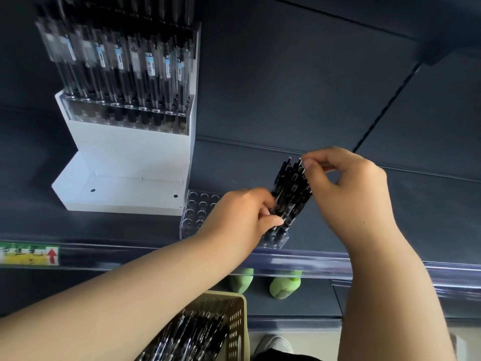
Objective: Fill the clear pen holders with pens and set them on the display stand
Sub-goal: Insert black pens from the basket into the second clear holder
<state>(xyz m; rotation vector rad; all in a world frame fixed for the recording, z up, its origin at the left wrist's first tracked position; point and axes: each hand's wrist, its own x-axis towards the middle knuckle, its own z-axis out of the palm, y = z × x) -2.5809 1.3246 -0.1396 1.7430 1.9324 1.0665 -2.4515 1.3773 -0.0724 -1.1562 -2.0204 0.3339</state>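
A clear pen holder (197,209) with rows of round holes lies on the dark shelf, right of the white display stand (125,168). Several black pens (291,196) stand in its right end. My left hand (242,217) grips the lower part of this bunch. My right hand (346,183) pinches the top of one pen in the bunch between thumb and forefinger. The stand's upper step carries a filled clear holder (125,115) with several upright pens; its lower step is bare.
A beige plastic basket (229,327) full of black pens sits below my left arm. The shelf's front rail (299,261) has a price label (28,255) at the left. Two green bottles (285,284) lie on the shelf underneath. A white shoe (276,343) shows on the floor.
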